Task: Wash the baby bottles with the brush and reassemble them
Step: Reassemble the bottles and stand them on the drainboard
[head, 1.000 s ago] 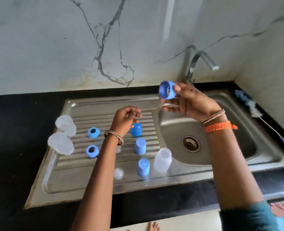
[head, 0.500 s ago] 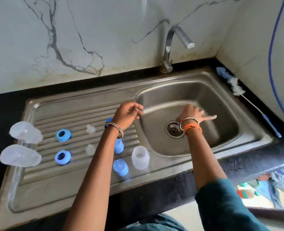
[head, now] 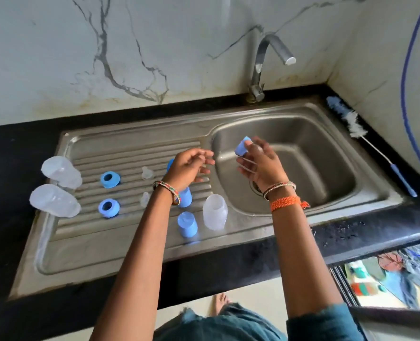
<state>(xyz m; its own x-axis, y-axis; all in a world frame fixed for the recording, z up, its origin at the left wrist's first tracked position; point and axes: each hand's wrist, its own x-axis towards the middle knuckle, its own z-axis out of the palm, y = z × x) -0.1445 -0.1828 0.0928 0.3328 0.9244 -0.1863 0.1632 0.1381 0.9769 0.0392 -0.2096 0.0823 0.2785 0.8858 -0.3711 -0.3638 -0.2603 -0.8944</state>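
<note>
The right hand (head: 261,166) is up over the sink bowl (head: 302,153). Its thumb and first fingers pinch a small blue ring (head: 242,146) at the top of the hand. The other fingers are curled loosely under it.

The left hand (head: 186,168) is just over the ridged drying part of the sink (head: 135,153), near the bowl's edge. Its fingers are bent a little and point at the right hand. It looks like it has nothing in it, but the fingertips are blurry.

Lots of bottle parts sit on the drying part. Two clear bottles (head: 56,188) lie on their sides at the far left edge, one behind the other. Next to them are two more blue rings (head: 109,193), flat, with the hole facing up. Two small clear teats (head: 146,185) sit a bit to the right of the rings. Two blue caps (head: 187,223) stand near the left wrist, and one is partly hidden by it. A bit of another blue part shows behind the left hand. A clear bottle (head: 215,211) stands upright just beside the front cap, close to the bowl.

The brush (head: 366,141) lies on the black bench (head: 12,153) to the right of the sink, by the wall. Its fluffy white and blue end points to the back corner. The tap (head: 265,62) stands behind the bowl.
</note>
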